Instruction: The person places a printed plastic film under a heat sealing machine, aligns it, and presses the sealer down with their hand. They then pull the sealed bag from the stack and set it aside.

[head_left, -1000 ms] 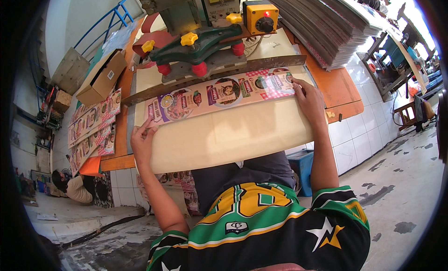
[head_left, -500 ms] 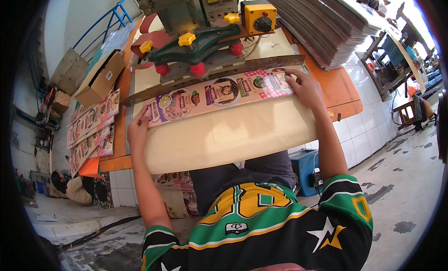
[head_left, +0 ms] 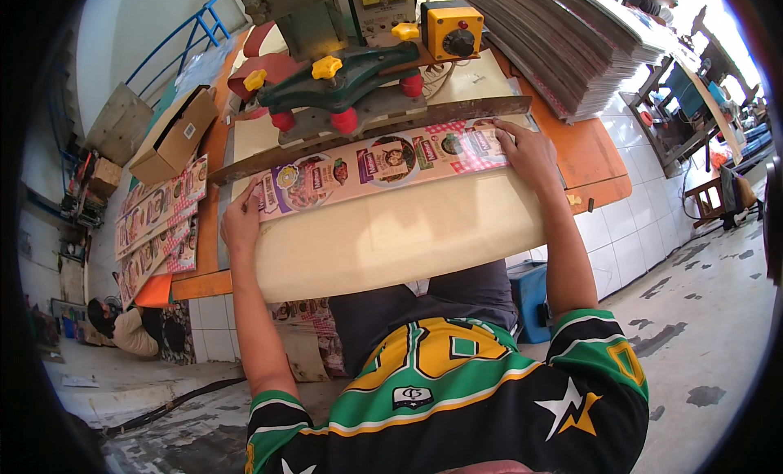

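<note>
A long printed strip point(head_left: 351, 170), pink with food pictures and a red checked pattern, lies along the front of a press machine's metal bar point(head_left: 375, 130). My left hand point(head_left: 241, 221) grips its left end, with fingertips at the edge. At the right end, the fingers of my right hand point(head_left: 528, 154) are closed on the strip's upper corner. Beneath the strip and toward me spreads a smooth cream sheet point(head_left: 400, 237), its near edge hanging over my lap. Both palms are partly hidden by the backs of my hands.
Above the bar stands the press with a dark green bracket point(head_left: 347, 76), yellow knobs and a yellow control box point(head_left: 451, 30). A tall stack of printed sheets point(head_left: 563, 46) rises at right. To the left are a cardboard box point(head_left: 174, 135) and several similar strips point(head_left: 163, 209).
Both hands keep hold of the strip's ends. My right hand and forearm have shifted slightly left; the strip has barely moved.
</note>
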Motion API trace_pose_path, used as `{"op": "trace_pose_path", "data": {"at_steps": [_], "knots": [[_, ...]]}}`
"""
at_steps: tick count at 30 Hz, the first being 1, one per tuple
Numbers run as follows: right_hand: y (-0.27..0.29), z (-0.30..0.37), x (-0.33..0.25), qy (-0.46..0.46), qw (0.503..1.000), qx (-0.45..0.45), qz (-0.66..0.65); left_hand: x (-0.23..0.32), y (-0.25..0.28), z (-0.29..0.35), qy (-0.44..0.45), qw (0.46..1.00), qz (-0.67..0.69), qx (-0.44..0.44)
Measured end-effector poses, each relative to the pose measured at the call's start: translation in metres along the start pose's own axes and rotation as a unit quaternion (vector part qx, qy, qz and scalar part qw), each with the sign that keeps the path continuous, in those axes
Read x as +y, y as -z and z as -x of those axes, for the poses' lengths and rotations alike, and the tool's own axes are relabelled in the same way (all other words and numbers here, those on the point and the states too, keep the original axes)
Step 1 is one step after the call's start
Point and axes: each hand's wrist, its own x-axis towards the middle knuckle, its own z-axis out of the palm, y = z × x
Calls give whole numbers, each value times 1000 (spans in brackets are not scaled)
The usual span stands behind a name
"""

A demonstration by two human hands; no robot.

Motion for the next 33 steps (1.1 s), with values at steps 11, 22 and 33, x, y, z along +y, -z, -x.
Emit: {"op": "trace_pose_path", "data": {"at_steps": [11,22,33], "knots": [[-6,-1,6,5,1000,4,6,1,-2,1,4,1000,-5,4],[-7,-1,7,10,1000,7,2,-6,-8,-3,-3,1000,6,9],[-15,6,8,40,995,87,-41,-10,-10,1,-45,997,40,48]]}}
